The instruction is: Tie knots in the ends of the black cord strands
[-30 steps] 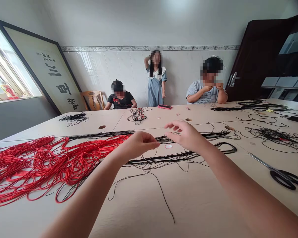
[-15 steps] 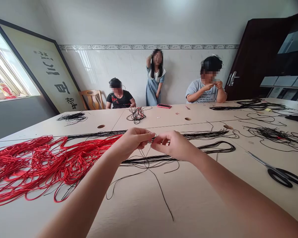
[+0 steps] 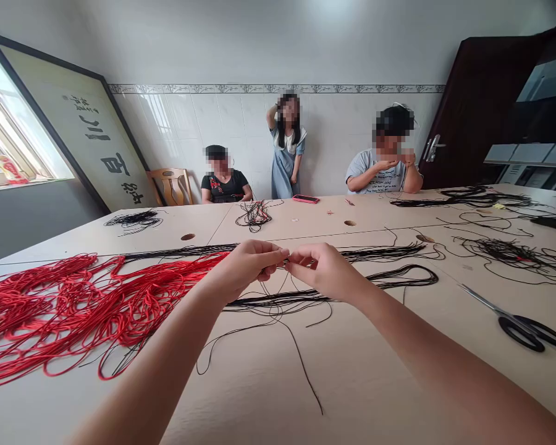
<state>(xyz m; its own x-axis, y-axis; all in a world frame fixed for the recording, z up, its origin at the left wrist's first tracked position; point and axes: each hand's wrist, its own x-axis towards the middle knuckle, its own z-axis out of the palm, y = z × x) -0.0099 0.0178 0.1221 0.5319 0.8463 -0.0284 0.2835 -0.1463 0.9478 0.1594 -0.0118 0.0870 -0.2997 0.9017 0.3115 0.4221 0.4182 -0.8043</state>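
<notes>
Near the middle of the table, my feed shows the left hand and right hand brought together, their fingertips pinching something thin, perhaps a black cord, too small for me to confirm. The pinch sits just above the long black cords, while the red cords spread toward the left edge, apparently kept apart from the black. Scissors lie near the right edge, within easy reach. Across the table, a co-worker holds both hands up near the face.
</notes>
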